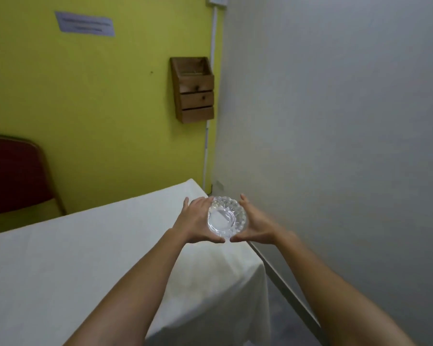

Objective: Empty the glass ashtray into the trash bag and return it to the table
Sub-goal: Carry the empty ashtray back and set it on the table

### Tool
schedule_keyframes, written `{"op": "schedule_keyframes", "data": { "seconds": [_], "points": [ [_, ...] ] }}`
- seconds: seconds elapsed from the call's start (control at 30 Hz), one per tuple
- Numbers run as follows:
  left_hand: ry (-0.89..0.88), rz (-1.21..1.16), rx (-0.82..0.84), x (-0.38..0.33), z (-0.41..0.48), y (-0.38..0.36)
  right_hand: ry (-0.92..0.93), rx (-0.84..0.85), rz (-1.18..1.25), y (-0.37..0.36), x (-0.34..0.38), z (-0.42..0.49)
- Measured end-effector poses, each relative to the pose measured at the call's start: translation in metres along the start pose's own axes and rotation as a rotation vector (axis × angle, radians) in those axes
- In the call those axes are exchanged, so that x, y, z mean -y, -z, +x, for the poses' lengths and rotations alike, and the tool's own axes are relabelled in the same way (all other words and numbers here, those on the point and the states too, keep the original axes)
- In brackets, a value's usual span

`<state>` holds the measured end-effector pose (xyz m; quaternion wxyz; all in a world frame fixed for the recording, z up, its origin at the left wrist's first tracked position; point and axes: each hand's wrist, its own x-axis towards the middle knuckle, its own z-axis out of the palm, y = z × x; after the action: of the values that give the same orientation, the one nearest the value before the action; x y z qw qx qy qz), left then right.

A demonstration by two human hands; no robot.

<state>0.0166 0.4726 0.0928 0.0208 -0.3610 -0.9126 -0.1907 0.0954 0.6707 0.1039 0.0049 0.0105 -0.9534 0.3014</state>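
Table (60, 270), white-clothed, in a yellow-and-grey corner. Left hand (195, 221) and right hand (256, 227) clasp the ashtray (226, 218) by its rim: likely heavy, rigid, slippery, breakable.

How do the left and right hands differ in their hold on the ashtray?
The left hand covers the glass ashtray's left side, back of hand facing the camera; the right hand cups its right side, more edge-on. The left hand lies over the white tablecloth; the right hangs past the table edge, by the grey wall. Both touch the rim, thumbs nearly meeting at its near edge.
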Motion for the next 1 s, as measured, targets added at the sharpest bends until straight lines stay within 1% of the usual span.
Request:
{"op": "schedule_keyframes", "data": {
  "seconds": [0.1, 0.37, 0.67, 0.83, 1.0],
  "points": [
    [0.104, 0.048, -0.016, 0.041, -0.026, 0.02, 0.08, 0.068, -0.004, -0.028, 0.035, 0.032],
    [0.358, 0.079, -0.02, 0.156, -0.117, 0.061, 0.218, 0.222, -0.001, -0.127, 0.142, 0.097],
    [0.51, 0.072, 0.002, 0.271, -0.209, 0.094, 0.238, 0.364, 0.041, -0.233, 0.25, 0.137],
    [0.56, 0.054, 0.035, 0.32, -0.25, 0.095, 0.227, 0.429, 0.028, -0.289, 0.288, 0.145],
    [0.583, 0.044, 0.112, 0.35, -0.279, 0.088, 0.222, 0.44, -0.032, -0.329, 0.307, 0.141]
  ]
}}
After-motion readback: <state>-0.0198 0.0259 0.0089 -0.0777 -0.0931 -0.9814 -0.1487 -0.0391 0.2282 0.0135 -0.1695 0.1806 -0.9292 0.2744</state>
